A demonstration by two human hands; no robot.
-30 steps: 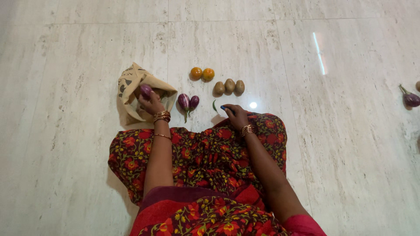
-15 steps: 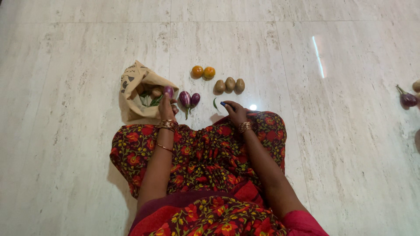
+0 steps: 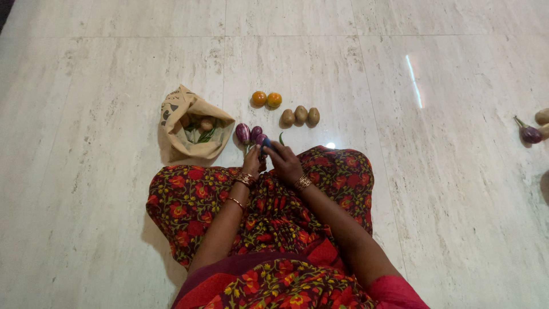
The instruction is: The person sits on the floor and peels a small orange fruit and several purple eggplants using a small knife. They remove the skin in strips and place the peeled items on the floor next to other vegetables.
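Observation:
My left hand (image 3: 250,164) and my right hand (image 3: 284,163) meet in front of my knees, fingertips together on a small purple brinjal (image 3: 265,141) held just above the floor. Two more purple brinjals (image 3: 243,133) lie side by side right beside it on the left. A green chilli (image 3: 281,137) pokes out by my right fingers. Left of my hands a tan paper bag (image 3: 171,114) lies open with a few vegetables and green stalks inside.
Two orange tomatoes (image 3: 266,99) and three brown potatoes (image 3: 301,116) lie in short rows beyond the brinjals. At the far right edge lie another purple brinjal (image 3: 529,134) and pale vegetables (image 3: 543,116). Pale marble floor tiles (image 3: 86,229) surround my flowered skirt (image 3: 189,200).
My left hand carried a small brinjal from the bag's mouth rightward to the two brinjals. My right hand moved left from my knee to meet it.

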